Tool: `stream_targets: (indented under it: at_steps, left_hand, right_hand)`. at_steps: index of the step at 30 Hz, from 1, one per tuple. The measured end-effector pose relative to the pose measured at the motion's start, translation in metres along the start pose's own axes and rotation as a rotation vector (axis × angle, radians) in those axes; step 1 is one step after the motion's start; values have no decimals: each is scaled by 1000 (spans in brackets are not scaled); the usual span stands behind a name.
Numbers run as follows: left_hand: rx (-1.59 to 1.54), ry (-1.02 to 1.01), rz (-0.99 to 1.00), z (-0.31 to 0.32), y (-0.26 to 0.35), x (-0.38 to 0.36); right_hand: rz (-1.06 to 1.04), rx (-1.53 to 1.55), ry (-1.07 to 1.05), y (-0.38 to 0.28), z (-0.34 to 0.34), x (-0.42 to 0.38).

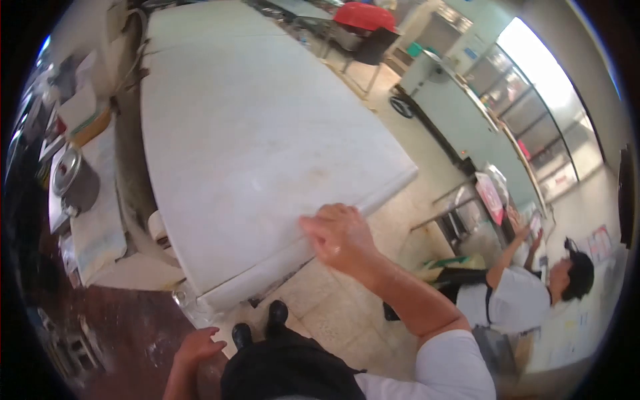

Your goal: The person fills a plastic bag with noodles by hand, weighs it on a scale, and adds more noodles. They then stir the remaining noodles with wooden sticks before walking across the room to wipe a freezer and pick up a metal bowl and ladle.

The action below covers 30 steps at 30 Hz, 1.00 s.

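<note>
Over the near right part of the white tabletop [233, 133] is my right hand [338, 235], its fingers curled down toward the surface. Whether anything lies under those fingers is hidden. My left hand [201, 345] hangs below the table's near left corner, beside my dark apron [287, 373]. Its fingers are apart and it holds nothing. Faint smudges show on the tabletop beyond my right hand.
A lidded metal pot [77, 183] stands on a side surface at the left. Clear plastic [193, 307] hangs at the near table corner. At the right, a co-worker [517, 293] stands by another work surface. A chair [373, 50] is at the back.
</note>
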<state>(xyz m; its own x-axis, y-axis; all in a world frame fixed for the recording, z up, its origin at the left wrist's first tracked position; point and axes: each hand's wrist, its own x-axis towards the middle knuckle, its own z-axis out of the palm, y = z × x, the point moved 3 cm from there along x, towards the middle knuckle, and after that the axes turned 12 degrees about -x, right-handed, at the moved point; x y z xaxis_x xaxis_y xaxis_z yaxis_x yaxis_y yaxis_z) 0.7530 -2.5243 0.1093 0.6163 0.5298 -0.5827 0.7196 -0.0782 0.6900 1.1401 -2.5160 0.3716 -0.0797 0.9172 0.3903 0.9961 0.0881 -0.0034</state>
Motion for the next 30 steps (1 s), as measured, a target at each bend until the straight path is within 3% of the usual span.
stream_targets:
  at_steps: [2,3,5,10,16,24,28,30]
  left_hand:
    - [-33,-96,-123,-8,17,4]
    - [-2,-64,-33,-4,8,10]
    - [51,-92,34,0,3,23]
    - [46,-123,127,-4,19,37]
    - [85,-141,199,-6,29,39]
    - [116,-203,29,1,40,20]
    - [126,-227,155,-2,61,5]
    - [81,-313,14,-5,69,4]
  right_hand:
    - [228,-259,79,53,-10,-46]
    - [279,-307,96,72,-20,-71]
    - [622,-271,41,105,-39,-124]
    - [986,-93,-53,66,-16,-224]
    - [1005,12,-257,30,18,-268]
    - [1015,37,-250,30,24,-279]
    - [995,69,-264,31,29,-278]
    - [986,75,-268,32,30,-276]
